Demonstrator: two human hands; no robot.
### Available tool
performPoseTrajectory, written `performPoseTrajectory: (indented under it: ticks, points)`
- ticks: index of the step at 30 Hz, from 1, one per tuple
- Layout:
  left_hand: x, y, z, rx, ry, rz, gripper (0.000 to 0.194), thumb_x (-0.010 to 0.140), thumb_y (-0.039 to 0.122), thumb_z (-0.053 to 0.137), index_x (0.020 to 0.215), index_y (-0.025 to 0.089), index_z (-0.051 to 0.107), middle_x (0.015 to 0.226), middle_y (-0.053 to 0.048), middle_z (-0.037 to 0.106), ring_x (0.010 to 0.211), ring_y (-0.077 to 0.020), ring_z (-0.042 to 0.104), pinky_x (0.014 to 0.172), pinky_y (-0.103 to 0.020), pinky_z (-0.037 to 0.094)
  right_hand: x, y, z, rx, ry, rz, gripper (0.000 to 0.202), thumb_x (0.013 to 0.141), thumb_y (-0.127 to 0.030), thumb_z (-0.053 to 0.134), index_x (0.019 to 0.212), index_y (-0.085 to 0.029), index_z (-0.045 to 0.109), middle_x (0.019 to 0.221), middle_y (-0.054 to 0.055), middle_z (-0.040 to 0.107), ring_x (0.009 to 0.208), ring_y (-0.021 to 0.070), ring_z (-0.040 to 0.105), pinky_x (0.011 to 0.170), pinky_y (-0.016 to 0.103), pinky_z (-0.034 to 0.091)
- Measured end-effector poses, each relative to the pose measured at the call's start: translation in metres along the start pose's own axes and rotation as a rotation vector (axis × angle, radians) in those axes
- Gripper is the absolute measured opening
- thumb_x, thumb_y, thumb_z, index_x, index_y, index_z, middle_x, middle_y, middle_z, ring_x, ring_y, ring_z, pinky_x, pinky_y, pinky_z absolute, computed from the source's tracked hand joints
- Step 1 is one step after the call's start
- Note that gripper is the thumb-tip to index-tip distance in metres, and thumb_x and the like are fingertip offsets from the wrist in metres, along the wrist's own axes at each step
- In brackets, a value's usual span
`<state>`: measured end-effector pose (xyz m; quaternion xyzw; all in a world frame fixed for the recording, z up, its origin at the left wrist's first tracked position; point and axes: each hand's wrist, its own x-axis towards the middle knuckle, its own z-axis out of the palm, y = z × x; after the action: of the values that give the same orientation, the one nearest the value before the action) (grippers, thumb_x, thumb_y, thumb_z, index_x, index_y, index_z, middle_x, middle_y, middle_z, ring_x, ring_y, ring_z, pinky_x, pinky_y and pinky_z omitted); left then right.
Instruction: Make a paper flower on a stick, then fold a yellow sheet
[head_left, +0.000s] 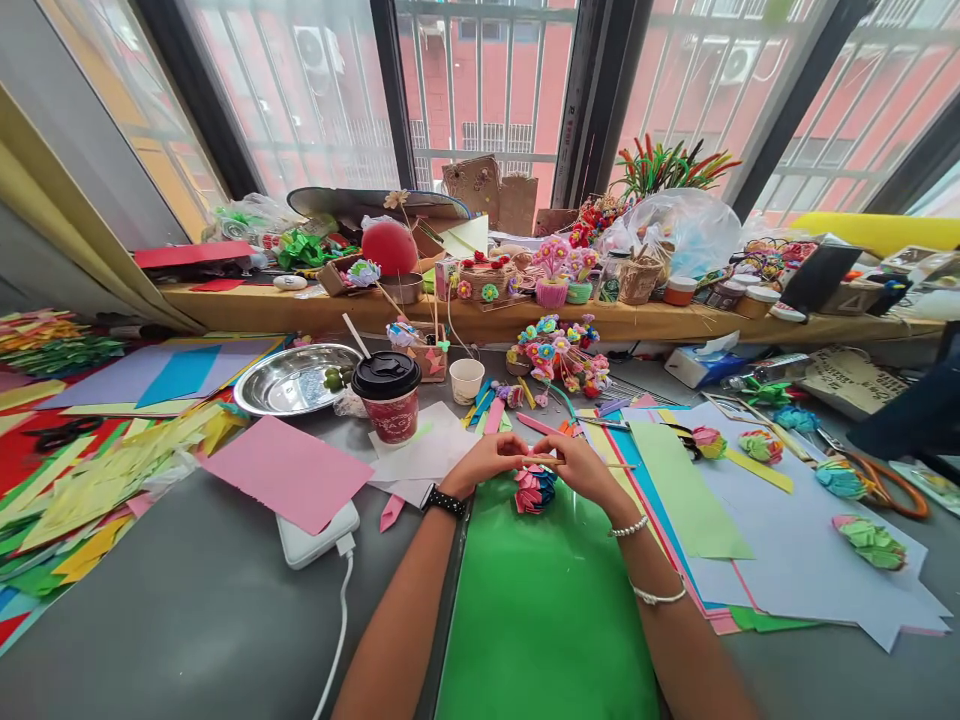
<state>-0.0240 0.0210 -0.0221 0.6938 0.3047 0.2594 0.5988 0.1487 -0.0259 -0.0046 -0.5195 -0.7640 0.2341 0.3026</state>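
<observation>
L hand (496, 456) & R hand (582, 468) pinch 1 thin stick (543, 461) nr pink/blue paper bundle (534, 491).

Dark-framed windows (596, 90) — barred, pink building (436, 95) beyond, yellow curtain (52, 205) at left, grey table (195, 600) — pale daylight

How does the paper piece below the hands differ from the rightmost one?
The first piece is pink and blue; the second piece is mostly green with a pink end. The first is below the left hand and right hand; the second lies apart on pale paper. Both show overlapping layers.
</observation>
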Motion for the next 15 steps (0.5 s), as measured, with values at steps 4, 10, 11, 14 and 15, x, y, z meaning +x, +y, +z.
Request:
performPoseTrajectory:
  ticks: [4, 10, 11, 14, 15]
  points:
    - [0.0006, -0.0006, 0.0010, 0.011, -0.001, -0.001, 0.026, 0.063, 0.035, 0.064, 0.074, 0.013, 0.055, 0.071, 0.001, 0.055, 0.060, -0.0092, 0.049, 0.056, -0.021, 0.036, 0.0003, 0.0029, -0.0007, -0.001, -0.024, 0.005, 0.010, 0.074, -0.020, 0.054, 0.079, -0.017, 0.062, 0.076, 0.002, 0.066, 0.064, 0.0136, 0.055, 0.055, 0.023, 0.038]
    - [0.0003, 0.0008, 0.0018, 0.050, 0.000, -0.003, 0.025, 0.064, 0.035, 0.063, 0.074, 0.013, 0.054, 0.066, 0.002, 0.053, 0.058, -0.0088, 0.047, 0.054, -0.021, 0.036, 0.0005, 0.0050, -0.0002, 0.010, -0.036, 0.033, 0.007, 0.073, -0.020, 0.056, 0.076, -0.018, 0.062, 0.076, 0.002, 0.066, 0.063, 0.0132, 0.056, 0.054, 0.022, 0.039]
    - [0.0001, 0.0017, 0.0020, 0.055, 0.000, -0.005, 0.025, 0.064, 0.035, 0.063, 0.074, 0.013, 0.054, 0.065, 0.003, 0.052, 0.057, -0.0088, 0.047, 0.054, -0.021, 0.036, 0.0003, 0.0044, -0.0002, 0.009, -0.035, 0.036, 0.007, 0.073, -0.019, 0.056, 0.075, -0.017, 0.062, 0.075, 0.003, 0.066, 0.064, 0.0135, 0.056, 0.054, 0.022, 0.039]
    - [-0.0006, 0.0047, 0.0025, 0.067, 0.003, -0.012, 0.025, 0.063, 0.035, 0.063, 0.073, 0.014, 0.054, 0.064, 0.003, 0.052, 0.057, -0.0090, 0.048, 0.056, -0.022, 0.037, -0.0005, 0.0016, -0.0014, 0.008, -0.030, 0.039, 0.006, 0.072, -0.020, 0.056, 0.074, -0.017, 0.061, 0.074, 0.003, 0.066, 0.064, 0.0140, 0.056, 0.054, 0.022, 0.039]
    - [-0.0009, 0.0057, 0.0026, 0.069, 0.004, -0.012, 0.025, 0.064, 0.035, 0.063, 0.074, 0.014, 0.054, 0.065, 0.003, 0.053, 0.058, -0.0091, 0.048, 0.056, -0.022, 0.038, -0.0008, 0.0006, -0.0019, 0.009, -0.029, 0.039, 0.006, 0.072, -0.020, 0.056, 0.074, -0.017, 0.061, 0.074, 0.003, 0.066, 0.064, 0.0138, 0.056, 0.053, 0.022, 0.039]
